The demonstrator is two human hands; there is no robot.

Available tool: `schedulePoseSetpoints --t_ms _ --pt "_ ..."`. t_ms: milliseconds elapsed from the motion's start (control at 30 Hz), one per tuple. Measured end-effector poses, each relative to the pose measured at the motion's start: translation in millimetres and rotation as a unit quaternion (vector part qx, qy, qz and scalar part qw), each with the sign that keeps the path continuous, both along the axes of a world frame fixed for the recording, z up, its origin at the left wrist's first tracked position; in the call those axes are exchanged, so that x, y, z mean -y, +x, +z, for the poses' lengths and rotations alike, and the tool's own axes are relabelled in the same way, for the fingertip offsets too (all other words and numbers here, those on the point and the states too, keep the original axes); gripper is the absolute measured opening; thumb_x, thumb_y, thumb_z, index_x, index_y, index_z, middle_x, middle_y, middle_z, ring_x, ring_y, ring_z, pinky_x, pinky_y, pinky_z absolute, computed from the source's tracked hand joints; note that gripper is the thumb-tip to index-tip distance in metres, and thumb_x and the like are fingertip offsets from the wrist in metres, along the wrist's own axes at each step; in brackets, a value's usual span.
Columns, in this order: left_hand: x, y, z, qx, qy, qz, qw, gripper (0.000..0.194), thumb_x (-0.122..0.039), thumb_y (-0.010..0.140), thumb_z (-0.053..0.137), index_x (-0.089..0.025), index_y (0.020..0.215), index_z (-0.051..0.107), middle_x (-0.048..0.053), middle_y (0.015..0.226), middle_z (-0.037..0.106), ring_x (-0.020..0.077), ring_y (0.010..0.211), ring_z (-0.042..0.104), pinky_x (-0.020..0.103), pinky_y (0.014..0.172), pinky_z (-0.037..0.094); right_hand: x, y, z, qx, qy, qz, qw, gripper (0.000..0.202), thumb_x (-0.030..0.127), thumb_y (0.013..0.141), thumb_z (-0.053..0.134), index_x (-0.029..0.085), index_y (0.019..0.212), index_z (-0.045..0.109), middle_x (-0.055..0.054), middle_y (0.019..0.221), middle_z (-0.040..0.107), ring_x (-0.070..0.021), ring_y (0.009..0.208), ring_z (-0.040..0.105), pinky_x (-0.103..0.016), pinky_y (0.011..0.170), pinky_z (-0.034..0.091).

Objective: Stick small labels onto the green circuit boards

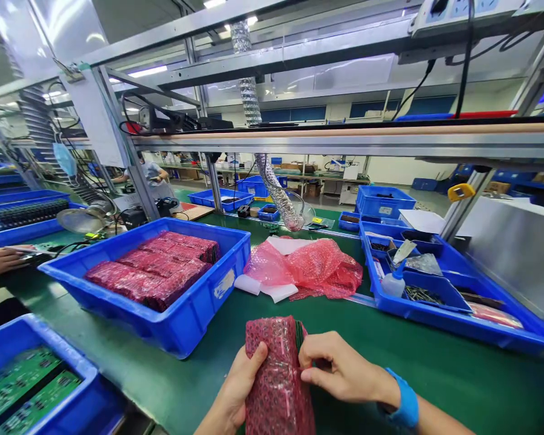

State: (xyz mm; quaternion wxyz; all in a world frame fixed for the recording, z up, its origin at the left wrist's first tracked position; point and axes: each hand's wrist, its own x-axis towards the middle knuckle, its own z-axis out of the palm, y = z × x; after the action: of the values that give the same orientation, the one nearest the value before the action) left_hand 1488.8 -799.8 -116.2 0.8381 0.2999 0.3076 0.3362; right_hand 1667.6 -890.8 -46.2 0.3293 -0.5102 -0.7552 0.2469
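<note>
The bubble-wrap packet (277, 374) is pink-red, dotted with small bubbles, with dark green board edges showing at its top. The wristband (407, 406) is bright blue. The tabletop (435, 368) is dark green. The crate (181, 320) is blue, filled with the same pink-red packets; crumpled bubble wrap (317, 266) is paler pink.

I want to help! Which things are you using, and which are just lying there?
In use:
left hand
right hand
pink bubble-wrap bundle
blue bin of wrapped bundles

Lying about:
loose pink wrap
white bottle
tray of green boards
</note>
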Motion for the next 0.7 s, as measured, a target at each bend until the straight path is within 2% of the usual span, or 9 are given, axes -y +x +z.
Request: schedulePoseSetpoints --t_ms 67,167,267,333,400,500,567,700 --pt "-4 -1 0.0 0.004 0.014 0.020 1.000 0.049 -0.038 0.052 0.091 -0.014 0.089 0.068 0.011 0.088 0.078 0.0349 0.098 0.069 0.042 0.088 0.054 -2 -3 -1.4 0.011 -0.009 -0.024 1.000 0.017 0.022 0.082 0.057 0.021 0.067 0.049 0.006 0.060 0.046 -0.0103 0.054 0.039 -0.024 0.054 0.032" --pt "-9 -3 3.3 0.014 0.024 0.029 0.999 0.047 -0.036 0.052 0.091 -0.013 0.087 0.069 0.012 0.087 0.078 0.0353 0.096 0.070 0.042 0.087 0.055 -6 -11 -2.4 0.044 0.013 -0.069 0.997 0.011 0.028 0.078 0.063 0.021 0.080 0.055 0.003 0.070 0.057 -0.0120 0.060 0.047 -0.025 0.059 0.035" --pt "-13 -4 7.3 0.030 0.024 0.038 0.999 0.050 -0.038 0.049 0.092 -0.013 0.086 0.069 0.012 0.086 0.078 0.0357 0.094 0.070 0.042 0.086 0.056 -13 -22 -8.7 0.046 0.054 -0.083 0.994 0.017 0.034 0.079 0.062 0.020 0.071 0.056 0.000 0.073 0.059 -0.0143 0.066 0.050 -0.027 0.062 0.035" --pt "-14 -4 8.7 0.043 0.021 0.041 0.998 0.052 -0.038 0.050 0.092 -0.013 0.089 0.068 0.011 0.087 0.078 0.0357 0.094 0.070 0.044 0.087 0.055 -21 -29 -15.4 -0.019 0.075 -0.089 0.993 0.030 0.037 0.080 0.060 0.020 0.058 0.048 0.001 0.066 0.053 -0.0134 0.063 0.047 -0.027 0.060 0.033" --pt "-14 -1 8.8 0.058 0.015 0.040 0.997 0.053 -0.039 0.051 0.091 -0.014 0.092 0.068 0.011 0.088 0.077 0.0362 0.095 0.070 0.046 0.089 0.055 -29 -35 -21.3 -0.130 0.094 -0.106 0.981 0.042 0.040 0.079 0.061 0.020 0.051 0.039 0.003 0.059 0.044 -0.0118 0.059 0.041 -0.026 0.058 0.032" --pt "-15 3 8.6 0.086 -0.002 0.039 0.996 0.057 -0.043 0.052 0.090 -0.015 0.095 0.066 0.011 0.089 0.077 0.0374 0.098 0.069 0.048 0.092 0.052 -37 -43 -24.4 -0.288 0.108 -0.134 0.942 0.052 0.043 0.079 0.063 0.020 0.046 0.031 0.005 0.055 0.033 -0.0109 0.055 0.032 -0.027 0.057 0.030" --pt "-16 2 9.2 0.100 -0.019 0.034 0.994 0.064 -0.045 0.050 0.091 -0.016 0.101 0.065 0.012 0.096 0.077 0.0382 0.103 0.067 0.049 0.096 0.050 -40 -48 -22.8 -0.392 0.092 -0.133 0.906 0.053 0.043 0.078 0.065 0.019 0.046 0.030 0.005 0.058 0.031 -0.0113 0.057 0.030 -0.027 0.058 0.030" --pt "-17 -3 10.7 0.104 -0.066 0.002 0.992 0.074 -0.047 0.050 0.090 -0.016 0.112 0.062 0.015 0.108 0.073 0.0403 0.111 0.062 0.053 0.100 0.046 -45 -56 -18.6 -0.596 -0.005 -0.068 0.800 0.045 0.040 0.076 0.066 0.020 0.052 0.033 0.005 0.059 0.028 -0.0112 0.056 0.025 -0.027 0.056 0.031"
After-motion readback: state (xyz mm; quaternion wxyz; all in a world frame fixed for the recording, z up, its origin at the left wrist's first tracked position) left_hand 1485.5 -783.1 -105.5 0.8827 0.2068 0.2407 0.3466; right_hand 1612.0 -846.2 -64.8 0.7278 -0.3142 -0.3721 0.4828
